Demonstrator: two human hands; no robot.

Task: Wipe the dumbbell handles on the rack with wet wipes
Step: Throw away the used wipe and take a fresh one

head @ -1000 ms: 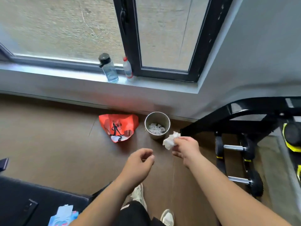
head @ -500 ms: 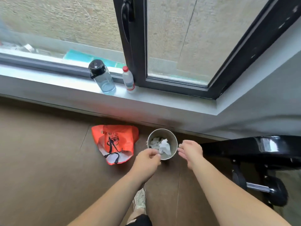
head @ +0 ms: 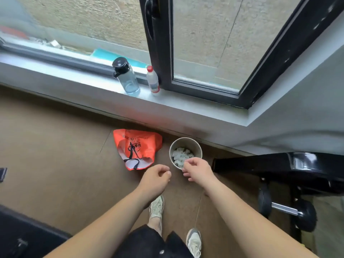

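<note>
A round metal bin (head: 195, 146) stands on the brown floor below the window sill, with crumpled white wipes (head: 181, 155) inside. My right hand (head: 198, 170) hovers over the bin's near rim, fingers loosely curled and holding nothing. My left hand (head: 156, 177) hangs just left of the bin, fingers curled, also holding nothing. At the lower right a black dumbbell (head: 286, 209) with a chrome handle lies under the black rack frame (head: 279, 164).
An orange bag (head: 137, 148) lies on the floor left of the bin. A clear bottle (head: 128, 79) and a small white bottle (head: 153, 81) stand on the sill. A dark bench (head: 22, 235) fills the lower left. My shoes (head: 156, 207) are below my hands.
A second ago my right hand held a crumpled white wipe near the bin. The wipe dropped into the bin and the hand is now bare. The view moved closer to the window.
</note>
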